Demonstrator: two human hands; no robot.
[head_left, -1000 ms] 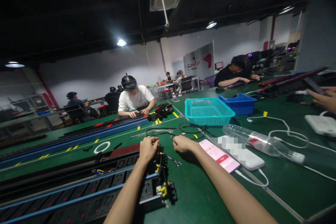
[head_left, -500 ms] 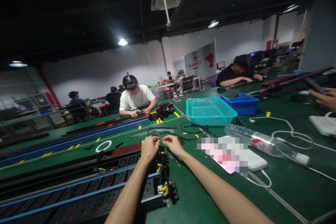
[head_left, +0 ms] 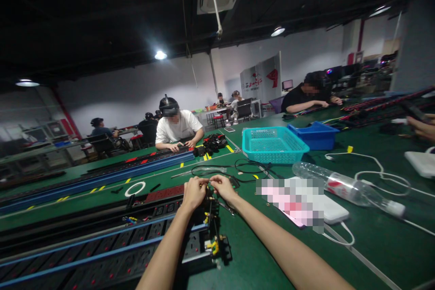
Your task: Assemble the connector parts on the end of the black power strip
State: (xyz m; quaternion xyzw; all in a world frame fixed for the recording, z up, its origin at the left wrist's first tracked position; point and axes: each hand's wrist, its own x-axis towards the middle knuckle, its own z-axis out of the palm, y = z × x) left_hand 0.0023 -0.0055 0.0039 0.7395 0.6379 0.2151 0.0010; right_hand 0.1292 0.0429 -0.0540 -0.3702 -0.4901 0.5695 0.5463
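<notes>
Fingertips of my left hand [head_left: 195, 193] are pinched together at the far end of a row of power strips. Close beside it, my right hand [head_left: 223, 189] is pinched too, its fingertips almost meeting those of the left. Whatever lies between the fingers is too small to make out. Below my wrists run long black power strips with blue edges [head_left: 136, 239], bearing sockets and small red dots. Yellow and dark wire ends [head_left: 213, 248] stick out of their right ends. A slim metal tool [head_left: 227, 208] lies just under my right hand.
To the right are a turquoise basket [head_left: 275, 158], a blue bin [head_left: 316, 138], a pink phone-like item [head_left: 288, 208], a white power bank [head_left: 335, 210] and a clear bottle [head_left: 346, 190]. Black cable [head_left: 251, 165] lies beyond my hands. Co-workers sit across the table.
My hands stay at the same spot, with the fingertips slightly closer together. The whole view has shifted a little.
</notes>
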